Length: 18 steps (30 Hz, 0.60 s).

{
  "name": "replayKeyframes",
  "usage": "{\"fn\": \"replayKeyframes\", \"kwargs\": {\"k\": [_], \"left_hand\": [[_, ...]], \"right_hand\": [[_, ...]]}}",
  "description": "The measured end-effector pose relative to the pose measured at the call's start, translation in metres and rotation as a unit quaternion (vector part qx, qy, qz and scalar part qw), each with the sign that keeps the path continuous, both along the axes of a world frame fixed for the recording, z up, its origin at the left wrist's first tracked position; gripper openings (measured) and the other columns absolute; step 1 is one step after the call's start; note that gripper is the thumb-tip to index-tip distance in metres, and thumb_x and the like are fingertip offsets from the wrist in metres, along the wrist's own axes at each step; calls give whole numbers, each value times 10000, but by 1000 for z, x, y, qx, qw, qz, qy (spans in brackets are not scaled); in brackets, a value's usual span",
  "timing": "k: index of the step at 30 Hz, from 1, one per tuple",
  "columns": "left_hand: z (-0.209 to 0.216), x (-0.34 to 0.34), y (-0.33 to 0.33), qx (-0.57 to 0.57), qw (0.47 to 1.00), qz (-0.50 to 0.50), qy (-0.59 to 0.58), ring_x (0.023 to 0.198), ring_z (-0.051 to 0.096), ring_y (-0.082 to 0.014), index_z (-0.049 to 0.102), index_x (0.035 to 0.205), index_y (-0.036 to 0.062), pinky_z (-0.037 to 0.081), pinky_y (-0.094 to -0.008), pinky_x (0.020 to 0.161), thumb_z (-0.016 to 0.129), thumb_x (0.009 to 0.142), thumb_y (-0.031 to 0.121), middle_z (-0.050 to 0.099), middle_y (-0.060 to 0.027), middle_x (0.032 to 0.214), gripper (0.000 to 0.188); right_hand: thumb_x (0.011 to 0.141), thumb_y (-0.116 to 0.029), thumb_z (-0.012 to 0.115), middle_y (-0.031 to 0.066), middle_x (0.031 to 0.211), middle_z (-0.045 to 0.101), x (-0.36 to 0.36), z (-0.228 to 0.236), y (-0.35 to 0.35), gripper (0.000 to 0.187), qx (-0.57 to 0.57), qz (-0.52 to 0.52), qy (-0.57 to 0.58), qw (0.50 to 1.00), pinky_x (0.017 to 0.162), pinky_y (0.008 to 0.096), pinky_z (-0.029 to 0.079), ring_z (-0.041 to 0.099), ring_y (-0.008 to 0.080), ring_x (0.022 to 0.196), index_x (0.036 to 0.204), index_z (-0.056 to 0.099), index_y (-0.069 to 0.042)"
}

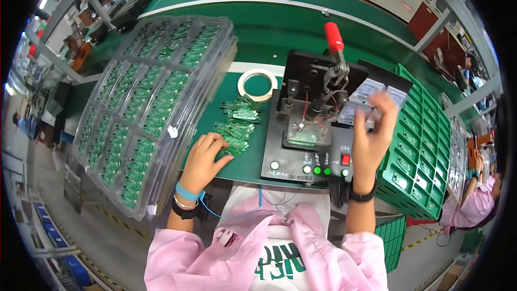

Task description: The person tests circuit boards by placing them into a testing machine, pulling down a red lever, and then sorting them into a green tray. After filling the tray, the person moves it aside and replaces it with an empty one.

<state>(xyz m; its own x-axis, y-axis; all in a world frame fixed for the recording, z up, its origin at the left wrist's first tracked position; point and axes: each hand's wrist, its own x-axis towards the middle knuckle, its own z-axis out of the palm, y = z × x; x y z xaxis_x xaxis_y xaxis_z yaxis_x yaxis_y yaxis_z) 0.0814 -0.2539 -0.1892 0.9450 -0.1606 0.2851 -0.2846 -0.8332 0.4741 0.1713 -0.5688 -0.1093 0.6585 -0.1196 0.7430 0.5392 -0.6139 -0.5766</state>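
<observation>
**Left hand at a loose heap of circuit boards, right hand raised and bare beside a lever press**

The heap of thin green printed circuit boards (237, 129) lies on the green tabletop (247, 171), between the trays and the press, its pieces overlapping at odd angles. The left hand (203, 157) is at its near edge, fingers curled and thumb out to the side; whether that grip is closed on a board, I cannot tell. Dragging there could make tangled boards catch, scrape one another or come up two together, because they lie so loosely.

Just past the heap is a flat cream ring of tape (258, 98). To the right stands the black metal press (301, 73) with its red-handled lever (334, 37) and clear plastic plate (308, 129). Green shows under the plate; a board crooked there could be cracked by the pressure.

The right hand (373, 139) is blurred, right of the press, its grip apart, with nothing visible in it. A careless drop of that hand could knock the red rocker switch (346, 159), which sits near it.

The blue wrist strap (187, 194) trails a thin cord past the tabletop's near edge, where a long reach might snag it. Outermost are the clear plastic trays (222, 56) filled with boards at left and the green plastic crate (412, 202) at right.
</observation>
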Motion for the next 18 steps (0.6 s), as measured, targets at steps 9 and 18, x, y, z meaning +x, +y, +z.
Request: {"fn": "replayKeyframes", "kwargs": {"k": [9, 18], "left_hand": [[-3, -1, -4, 29, 998, -34, -48, 916, 612, -289, 637, 942, 13, 503, -378, 793, 693, 788, 32, 632, -91, 976, 164], [29, 13, -82, -48, 970, -148, -187, 857, 691, -292, 663, 994, -9, 559, -371, 747, 664, 776, -14, 698, -132, 971, 219]], "right_hand": [[796, -8, 684, 49, 960, 546, -31, -51, 4, 167, -24, 175, 337, 925, 630, 232, 418, 515, 104, 755, 933, 589, 4], [817, -1, 694, 30, 916, 527, -24, -62, -11, 262, 71, 144, 425, 891, 579, 191, 381, 474, 62, 667, 1019, 527, -5]]}}
